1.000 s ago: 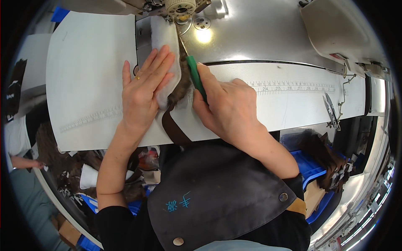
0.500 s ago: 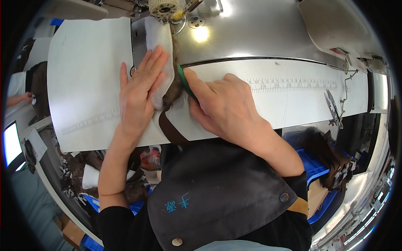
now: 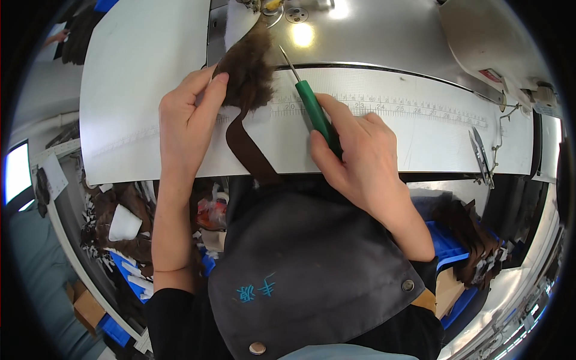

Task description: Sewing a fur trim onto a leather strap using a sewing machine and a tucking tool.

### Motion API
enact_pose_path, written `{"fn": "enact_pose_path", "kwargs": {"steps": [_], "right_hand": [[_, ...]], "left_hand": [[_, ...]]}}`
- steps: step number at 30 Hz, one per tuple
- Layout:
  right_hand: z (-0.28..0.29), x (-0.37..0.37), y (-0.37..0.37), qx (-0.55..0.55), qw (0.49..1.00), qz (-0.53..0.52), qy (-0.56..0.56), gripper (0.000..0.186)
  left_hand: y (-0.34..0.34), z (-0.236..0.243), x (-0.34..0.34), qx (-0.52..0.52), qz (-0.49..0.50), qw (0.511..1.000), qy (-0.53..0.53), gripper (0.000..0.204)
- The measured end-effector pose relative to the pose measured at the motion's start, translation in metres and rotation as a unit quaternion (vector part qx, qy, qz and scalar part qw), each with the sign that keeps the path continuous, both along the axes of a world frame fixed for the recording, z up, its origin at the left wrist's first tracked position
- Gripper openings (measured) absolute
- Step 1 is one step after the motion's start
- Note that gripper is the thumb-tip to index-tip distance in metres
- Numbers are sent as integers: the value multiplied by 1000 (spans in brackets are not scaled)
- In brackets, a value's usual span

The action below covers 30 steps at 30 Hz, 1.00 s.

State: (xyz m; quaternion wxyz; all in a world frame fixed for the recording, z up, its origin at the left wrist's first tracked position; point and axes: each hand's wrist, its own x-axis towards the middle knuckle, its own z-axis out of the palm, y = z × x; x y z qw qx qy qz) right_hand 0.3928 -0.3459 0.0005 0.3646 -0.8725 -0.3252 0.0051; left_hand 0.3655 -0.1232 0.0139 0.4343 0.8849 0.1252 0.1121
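My left hand (image 3: 193, 105) pinches the edge of a brown fur piece (image 3: 245, 69) with white padding (image 3: 239, 23) beside it. The fur side is turned up, and its far end reaches under the sewing machine head (image 3: 255, 5) at the top edge. From the fur's near end a dark brown strap (image 3: 249, 147) runs down toward my apron. My right hand (image 3: 360, 150) is closed round the green handle of an awl (image 3: 313, 111). Its thin metal tip points up and left, just right of the fur and apart from it.
The white table (image 3: 132, 120) has a printed ruler along it. Thread snips (image 3: 479, 153) lie at its right edge by a bent wire guide. Below the table sit blue bins (image 3: 447, 240) with brown pieces. Scraps (image 3: 123, 207) are heaped at lower left.
My left hand has gone from lying flat on the white padding to pinching the piece, now folded fur side up. My right hand has drawn the awl back, so its metal tip shows.
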Motion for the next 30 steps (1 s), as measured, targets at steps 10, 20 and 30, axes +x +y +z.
{"fn": "enact_pose_path", "kwargs": {"steps": [10, 20, 30], "right_hand": [[-6, -23, 9, -21, 995, 25, -95, 48], [-7, -27, 8, -34, 994, 30, -101, 45], [-6, -24, -2, 52, 998, 11, -45, 51]], "left_hand": [[-28, 20, 24, 303, -36, 951, -54, 29], [-22, 8, 80, 545, -73, 832, 77, 32], [28, -19, 82, 84, -87, 991, 48, 23]]}}
